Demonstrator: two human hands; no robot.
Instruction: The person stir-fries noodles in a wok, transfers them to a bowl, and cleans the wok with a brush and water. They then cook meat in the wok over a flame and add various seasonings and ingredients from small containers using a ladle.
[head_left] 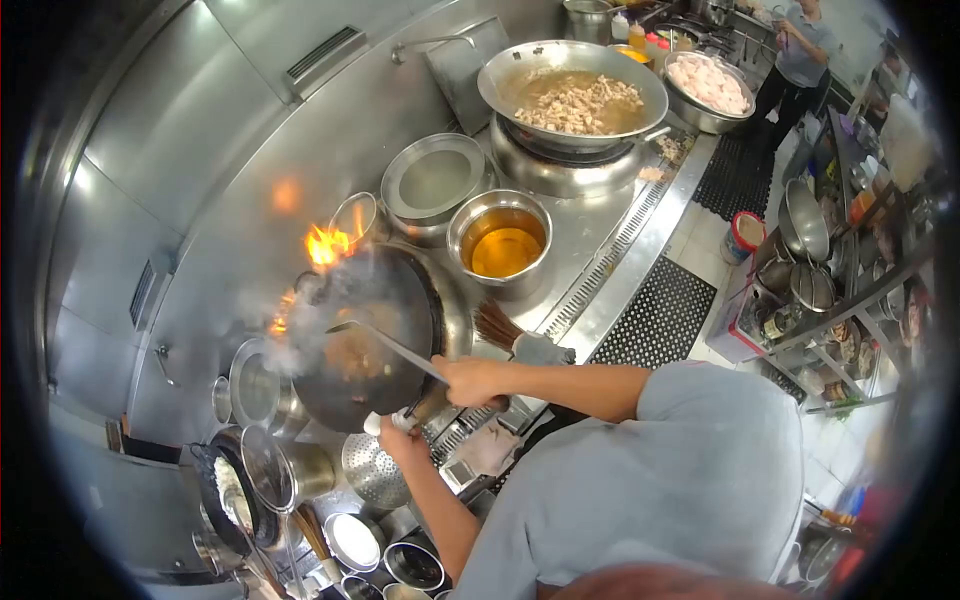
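Note:
My right hand [470, 381] is closed round the handle of a long metal ladle [402, 352]. The ladle reaches over a dark wok [408, 290], its head blurred by smoke. Brownish food [358, 355] lies in the wok, partly veiled by the smoke. My left hand [400, 440] grips the wok's handle at the near rim, with a white cloth [374, 424] beside the fingers. Orange flames [328, 246] rise at the wok's far left edge.
A pot of amber liquid [503, 250] stands beyond the wok. Farther back, a large wok [570, 95] holds chopped food in liquid. A bamboo brush [493, 324] lies close to my right forearm. A perforated ladle [376, 470] sits near my left hand. Another person [803, 55] stands at the back right.

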